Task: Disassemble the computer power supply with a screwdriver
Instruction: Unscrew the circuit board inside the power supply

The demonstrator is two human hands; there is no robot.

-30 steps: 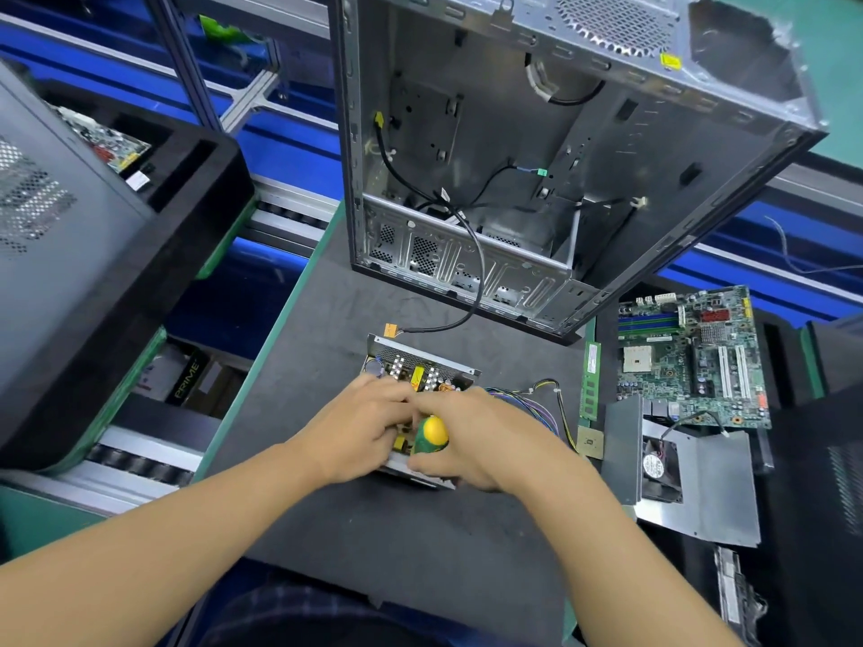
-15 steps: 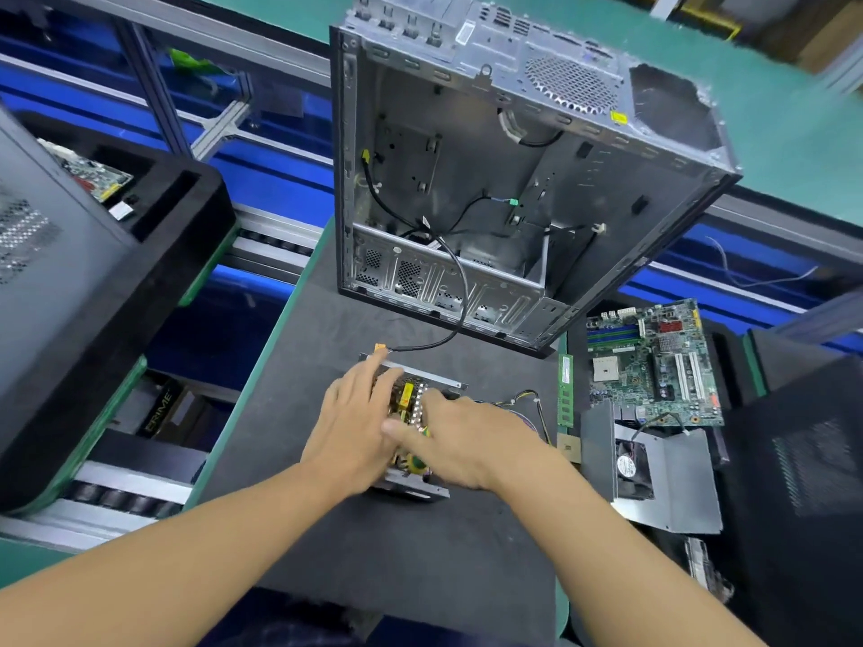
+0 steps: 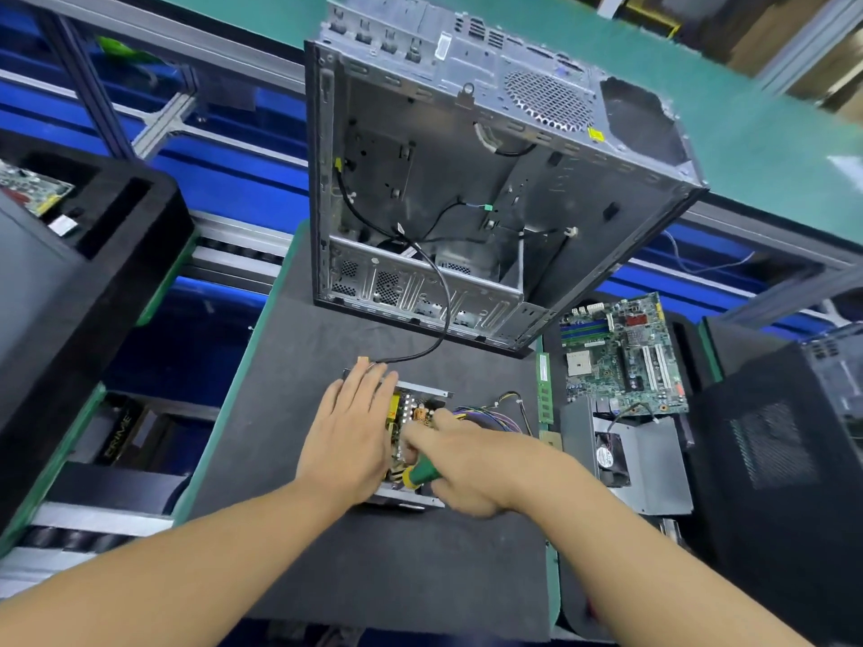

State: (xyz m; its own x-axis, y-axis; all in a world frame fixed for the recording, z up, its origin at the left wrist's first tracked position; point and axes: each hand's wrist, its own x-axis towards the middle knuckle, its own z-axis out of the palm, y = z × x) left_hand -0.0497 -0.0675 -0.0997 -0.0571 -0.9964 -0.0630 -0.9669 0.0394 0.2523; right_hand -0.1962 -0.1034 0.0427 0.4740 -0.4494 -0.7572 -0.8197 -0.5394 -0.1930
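Note:
The opened power supply [image 3: 417,403] lies on the dark mat, its circuit board with yellow parts showing between my hands. My left hand [image 3: 351,434] rests flat on its left side, fingers stretched and together, pressing it down. My right hand [image 3: 471,464] is closed around a green screwdriver with a yellow end [image 3: 419,473], held low over the board; its tip is hidden. A bundle of coloured wires [image 3: 490,415] runs out of the supply to the right.
An empty computer case [image 3: 467,189] stands open behind the supply, a black cable [image 3: 439,319] trailing from it. A motherboard [image 3: 621,352], a RAM stick [image 3: 544,389] and a metal cover with a fan [image 3: 649,464] lie to the right. Black foam trays sit at left [image 3: 107,254] and right.
My left hand has flattened and spread over the supply's left side. My right hand has turned so the screwdriver handle lies lower and points left. The camera has tilted up.

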